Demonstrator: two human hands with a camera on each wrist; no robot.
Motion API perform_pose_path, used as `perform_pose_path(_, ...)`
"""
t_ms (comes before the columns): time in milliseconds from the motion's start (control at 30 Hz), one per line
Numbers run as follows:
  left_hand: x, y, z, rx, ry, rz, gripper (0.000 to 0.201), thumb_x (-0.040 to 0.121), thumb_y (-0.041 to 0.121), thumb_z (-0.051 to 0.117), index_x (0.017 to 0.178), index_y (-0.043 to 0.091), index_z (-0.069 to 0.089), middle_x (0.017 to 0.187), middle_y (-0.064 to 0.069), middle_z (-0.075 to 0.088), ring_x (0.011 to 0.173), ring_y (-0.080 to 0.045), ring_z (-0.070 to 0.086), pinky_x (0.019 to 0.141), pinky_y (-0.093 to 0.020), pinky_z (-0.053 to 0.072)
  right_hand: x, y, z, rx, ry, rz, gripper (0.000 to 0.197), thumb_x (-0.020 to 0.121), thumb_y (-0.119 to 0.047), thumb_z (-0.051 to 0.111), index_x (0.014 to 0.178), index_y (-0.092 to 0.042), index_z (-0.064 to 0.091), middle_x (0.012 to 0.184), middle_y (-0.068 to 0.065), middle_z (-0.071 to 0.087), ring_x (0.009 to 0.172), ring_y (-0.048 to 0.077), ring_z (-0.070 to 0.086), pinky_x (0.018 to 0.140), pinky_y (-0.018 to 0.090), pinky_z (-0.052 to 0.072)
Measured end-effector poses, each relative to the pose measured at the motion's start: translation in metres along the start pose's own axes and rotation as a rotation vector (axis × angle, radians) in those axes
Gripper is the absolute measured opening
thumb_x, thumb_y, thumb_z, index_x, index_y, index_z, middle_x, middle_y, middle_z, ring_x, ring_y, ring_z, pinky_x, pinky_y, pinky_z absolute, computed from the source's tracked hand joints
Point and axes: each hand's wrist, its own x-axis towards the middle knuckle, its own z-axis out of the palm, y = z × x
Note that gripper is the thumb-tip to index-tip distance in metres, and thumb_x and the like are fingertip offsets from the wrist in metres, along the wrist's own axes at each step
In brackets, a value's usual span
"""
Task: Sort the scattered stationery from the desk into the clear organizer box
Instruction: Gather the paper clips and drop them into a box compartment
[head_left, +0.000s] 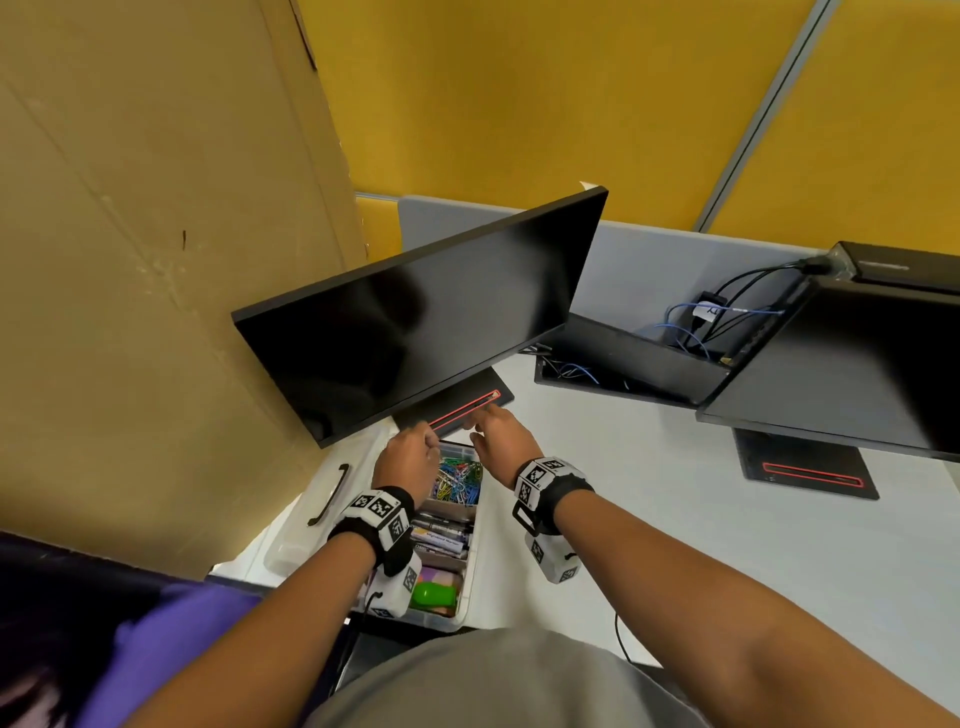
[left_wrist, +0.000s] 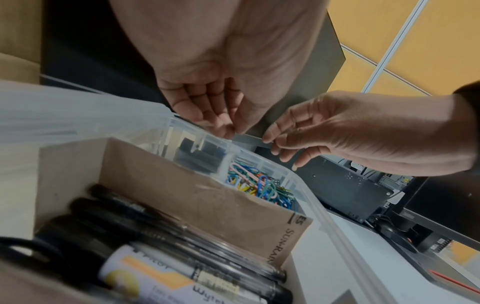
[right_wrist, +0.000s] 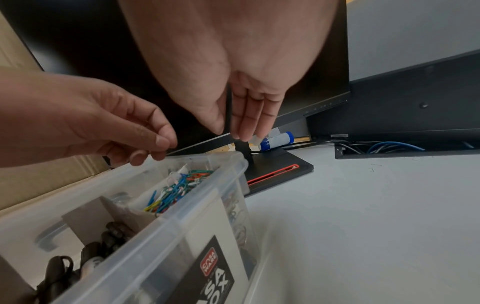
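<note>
- Against the cardboard wall, left of the organizer box, the box's clear lid lies flat on the tabletop with its dark handle up.
- The organizer box sits open in front of the monitor, its far end just short of the monitor's base. Cardboard dividers split it: something green and pink nearest the person, markers in the middle, coloured paper clips beyond.
- The left hand hovers over the far end of the box, thumb and fingers pressed together in a narrow pinch. Something very thin seems to sit between them, but I cannot tell what.
- The right hand hangs just right of the left hand, fingers straight and close together, pointing down near the box's far rim and holding nothing that I can see.
- Further right, behind the monitor's base, a white tube with blue ends lies on the tabletop, perhaps the next thing to collect.
- I would guess the tube is light, stiff and smooth; being round it may roll, so pinch it across its middle.
</note>
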Motion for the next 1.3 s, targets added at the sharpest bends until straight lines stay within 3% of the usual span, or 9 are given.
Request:
perform_pose_path(167, -0.002, -0.010, -0.007, 0.015, 0.077, -0.027, 0.009, 0.093, 0.014, 0.053, 0.097, 0.019, 0.060, 0.100, -0.004, 0.059, 0.088, -0.021, 0.058, 0.073, -0.030, 0.048, 0.003, -0.007, 0.009, -0.018, -0.111, -0.022, 0.027, 0.095, -0.016, 0.057, 0.122, -0.017, 0.062, 0.126, 0.006, 0.059, 0.110, 0.023, 0.059, 0.093, 0.034, 0.051)
perform_pose_path(300, -0.007, -0.021, -0.016, 0.094, 0.162, -0.032, 0.016, 0.089, 0.012, 0.059, 0.105, 0.016, 0.061, 0.107, -0.008, 0.056, 0.099, -0.026, 0.055, 0.088, -0.037, 0.045, 0.004, -0.011, 0.016, -0.058, -0.169, -0.083, 0.026, 0.095, -0.015, 0.054, 0.119, -0.021, 0.063, 0.118, 0.008, 0.065, 0.101, 0.028, 0.063, 0.083, 0.038, 0.053)
perform_pose_path(400, -0.013, -0.030, -0.020, 0.173, 0.196, -0.093, 0.026, 0.086, 0.014, 0.063, 0.112, 0.018, 0.058, 0.111, -0.008, 0.053, 0.105, -0.027, 0.051, 0.094, -0.038, 0.041, 0.006, -0.009, 0.016, -0.065, -0.196, -0.103, 0.030, 0.094, -0.010, 0.055, 0.121, -0.020, 0.062, 0.117, 0.009, 0.066, 0.100, 0.029, 0.064, 0.083, 0.037, 0.054)
perform_pose_path(700, -0.041, -0.055, -0.019, 0.295, 0.070, -0.345, 0.037, 0.089, 0.022, 0.058, 0.126, 0.018, 0.051, 0.119, -0.009, 0.055, 0.112, -0.030, 0.054, 0.095, -0.042, 0.039, 0.009, 0.001, 0.013, -0.092, -0.248, -0.171, 0.032, 0.090, -0.007, 0.061, 0.120, -0.017, 0.060, 0.116, 0.008, 0.066, 0.100, 0.028, 0.064, 0.080, 0.034, 0.050)
perform_pose_path(1133, -0.047, -0.035, -0.008, 0.253, 0.097, -0.352, 0.035, 0.095, 0.017, 0.053, 0.130, 0.021, 0.052, 0.126, -0.010, 0.056, 0.118, -0.029, 0.052, 0.100, -0.042, 0.035, 0.002, 0.026, 0.004, -0.096, -0.269, -0.198, 0.030, 0.090, -0.012, 0.063, 0.119, -0.014, 0.056, 0.115, 0.009, 0.063, 0.101, 0.026, 0.063, 0.083, 0.035, 0.052)
perform_pose_path(1300, -0.049, -0.013, 0.000, 0.210, 0.102, -0.287, 0.033, 0.096, 0.017, 0.052, 0.128, 0.022, 0.053, 0.123, -0.008, 0.057, 0.116, -0.028, 0.052, 0.099, -0.041, 0.033, -0.003, 0.047, -0.012, -0.109, -0.258, -0.147, 0.024, 0.093, -0.014, 0.059, 0.117, -0.014, 0.053, 0.114, 0.009, 0.064, 0.099, 0.028, 0.063, 0.076, 0.032, 0.047)
